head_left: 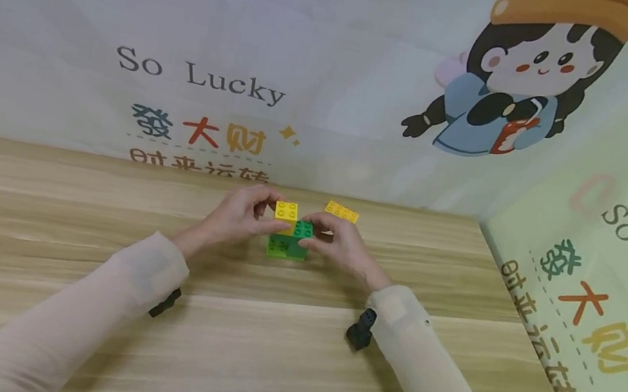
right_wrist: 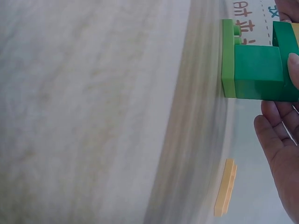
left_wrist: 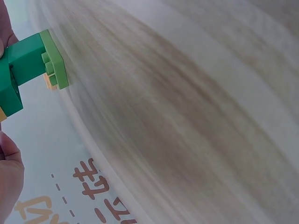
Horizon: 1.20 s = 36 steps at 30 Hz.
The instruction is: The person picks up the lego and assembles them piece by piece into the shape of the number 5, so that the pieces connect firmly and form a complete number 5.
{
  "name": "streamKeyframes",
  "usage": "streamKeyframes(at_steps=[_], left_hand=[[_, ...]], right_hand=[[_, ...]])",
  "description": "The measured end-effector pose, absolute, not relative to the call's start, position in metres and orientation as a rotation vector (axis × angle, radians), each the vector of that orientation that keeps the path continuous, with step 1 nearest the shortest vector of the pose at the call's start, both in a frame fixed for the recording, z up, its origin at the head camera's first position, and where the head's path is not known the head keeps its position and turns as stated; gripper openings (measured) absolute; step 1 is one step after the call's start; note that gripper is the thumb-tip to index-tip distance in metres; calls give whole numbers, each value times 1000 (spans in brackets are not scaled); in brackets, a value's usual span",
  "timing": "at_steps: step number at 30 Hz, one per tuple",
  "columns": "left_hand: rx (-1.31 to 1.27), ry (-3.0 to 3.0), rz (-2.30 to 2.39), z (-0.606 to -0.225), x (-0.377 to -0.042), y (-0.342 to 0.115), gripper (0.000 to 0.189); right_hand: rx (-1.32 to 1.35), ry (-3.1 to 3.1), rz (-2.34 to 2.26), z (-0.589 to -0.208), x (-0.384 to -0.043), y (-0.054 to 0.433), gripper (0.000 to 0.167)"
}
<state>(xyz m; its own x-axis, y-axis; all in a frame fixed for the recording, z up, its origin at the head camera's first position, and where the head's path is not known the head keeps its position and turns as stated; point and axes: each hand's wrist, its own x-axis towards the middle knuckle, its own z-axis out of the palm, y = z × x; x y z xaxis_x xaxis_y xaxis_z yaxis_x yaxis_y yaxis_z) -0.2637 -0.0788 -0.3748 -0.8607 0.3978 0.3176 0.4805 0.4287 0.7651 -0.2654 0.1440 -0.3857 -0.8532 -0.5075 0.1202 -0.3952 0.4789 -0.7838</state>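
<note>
A small stack of toy building bricks stands on the table between both hands. At its bottom is a thin light-green brick (right_wrist: 227, 60), with a dark-green brick (right_wrist: 258, 72) on its studs. Another dark-green brick (head_left: 305, 229) lies across the top and overhangs to the left. A yellow brick (head_left: 286, 212) sits at the left end of that upper brick. My left hand (head_left: 239, 214) pinches the yellow brick from the left, thumb in front and fingers behind. From the right, my right hand (head_left: 341, 246) grips the upper dark-green brick between thumb and fingers.
A flat yellow-orange brick (head_left: 342, 211) lies on the wooden table (head_left: 259, 361) behind the right hand. A printed cloth backdrop (head_left: 341, 75) rises at the table's back edge, and another printed panel (head_left: 621, 278) borders the right side.
</note>
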Motion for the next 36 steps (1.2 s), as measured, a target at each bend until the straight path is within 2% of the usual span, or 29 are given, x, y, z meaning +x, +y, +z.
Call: streamKeyframes(at_steps=[16, 21, 36], left_hand=[[-784, -2630, -1384, -375, -264, -83, 34], [-788, -2635, -1380, -374, -265, -82, 35], [-771, -2648, -1459, -373, -265, -80, 36]], right_hand=[[-803, 2567, -1269, -383, -265, 144, 43], [-767, 2614, -1364, -379, -269, 151, 38], [-436, 2905, -1404, -380, -295, 180, 30]])
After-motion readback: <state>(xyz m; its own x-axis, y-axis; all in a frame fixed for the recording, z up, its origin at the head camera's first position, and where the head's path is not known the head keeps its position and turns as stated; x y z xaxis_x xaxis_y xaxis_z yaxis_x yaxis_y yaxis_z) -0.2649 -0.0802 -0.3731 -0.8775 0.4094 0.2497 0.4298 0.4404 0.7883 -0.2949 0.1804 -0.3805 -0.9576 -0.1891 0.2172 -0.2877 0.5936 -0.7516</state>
